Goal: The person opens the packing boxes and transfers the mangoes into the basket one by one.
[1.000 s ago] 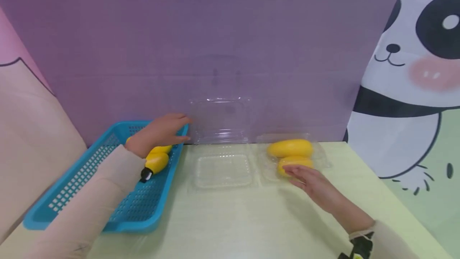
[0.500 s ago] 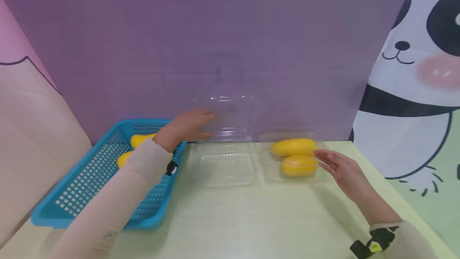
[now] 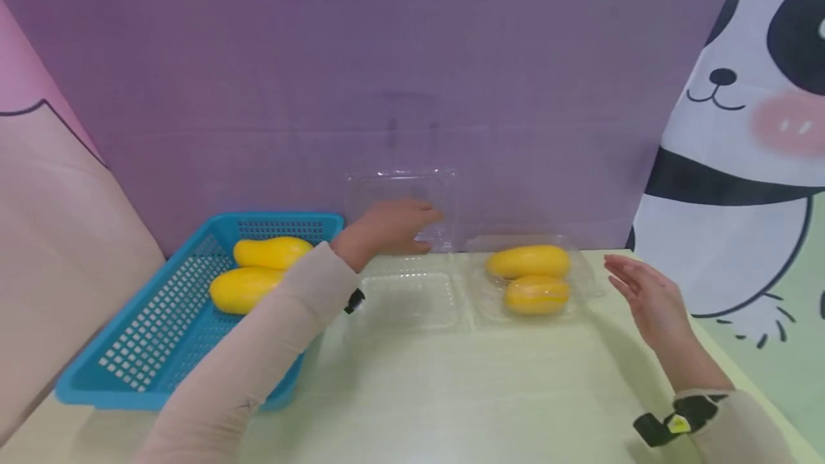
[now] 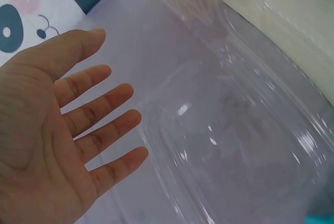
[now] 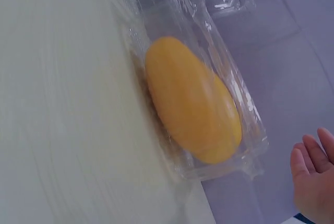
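My left hand (image 3: 393, 226) reaches in front of the raised lid (image 3: 402, 188) of a clear plastic clamshell box (image 3: 407, 303) at the table's back edge. Its fingers are spread and hold nothing; in the left wrist view the fingertips are close to the clear lid (image 4: 235, 130), and contact cannot be made out. Just right of that box, a second clear box (image 3: 583, 285) holds two long, smooth yellow fruits (image 3: 527, 262), mango-like, with clear plastic over them. My right hand (image 3: 654, 303) hovers to the right of this box, fingers fairly straight and holding nothing.
A blue perforated basket (image 3: 138, 349) stands at the left with yellow fruits (image 3: 245, 291) inside, partly hidden by my left sleeve. Behind the pale table (image 3: 438, 392) rises a purple backdrop (image 3: 399, 56), with a panda-printed cloth (image 3: 715, 249) on the right.
My left hand has moved right, from over the basket to before the raised lid, uncovering the basket's fruits. My right hand has drawn away rightward from the fruit-filled box.
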The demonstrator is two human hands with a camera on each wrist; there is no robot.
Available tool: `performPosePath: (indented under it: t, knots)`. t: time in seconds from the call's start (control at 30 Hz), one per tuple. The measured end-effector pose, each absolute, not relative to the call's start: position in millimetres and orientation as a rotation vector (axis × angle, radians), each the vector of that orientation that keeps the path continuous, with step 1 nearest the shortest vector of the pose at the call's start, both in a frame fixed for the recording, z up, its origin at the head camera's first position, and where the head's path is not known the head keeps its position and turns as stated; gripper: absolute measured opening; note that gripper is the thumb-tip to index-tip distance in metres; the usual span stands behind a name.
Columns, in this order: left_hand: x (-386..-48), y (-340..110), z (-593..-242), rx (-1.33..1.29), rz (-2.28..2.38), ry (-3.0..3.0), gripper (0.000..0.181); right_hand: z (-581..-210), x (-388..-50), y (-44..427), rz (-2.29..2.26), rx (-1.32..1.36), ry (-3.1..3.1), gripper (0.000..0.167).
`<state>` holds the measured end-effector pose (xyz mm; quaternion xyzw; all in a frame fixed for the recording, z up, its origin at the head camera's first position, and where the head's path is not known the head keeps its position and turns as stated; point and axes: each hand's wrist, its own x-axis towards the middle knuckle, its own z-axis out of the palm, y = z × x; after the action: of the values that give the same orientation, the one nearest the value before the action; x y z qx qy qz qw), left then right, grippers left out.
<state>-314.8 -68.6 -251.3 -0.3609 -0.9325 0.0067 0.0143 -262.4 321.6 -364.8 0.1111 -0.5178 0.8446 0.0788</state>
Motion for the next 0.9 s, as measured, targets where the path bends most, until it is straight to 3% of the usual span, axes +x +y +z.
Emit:
performPosePath:
  t: [0.53, 0.73, 0.9]
  knots:
    - [-317.7, -7.8, -263.6, -1.232, 0.053, -2.904, 0.056, -398.6, -282.0, 344.4, 2.626, 0.36, -1.572, 0.038]
    - [-317.8, 2.7, -273.6, -1.271, 0.044, -2.876, 0.054, -410.2, -287.3, 347.9, 2.719, 0.369, -1.714, 0.074]
    - [-317.3, 6.0, -281.2, -1.31, 0.029, -2.872, 0.056, -413.0, -286.2, 342.9, 2.781, 0.372, -1.714, 0.078]
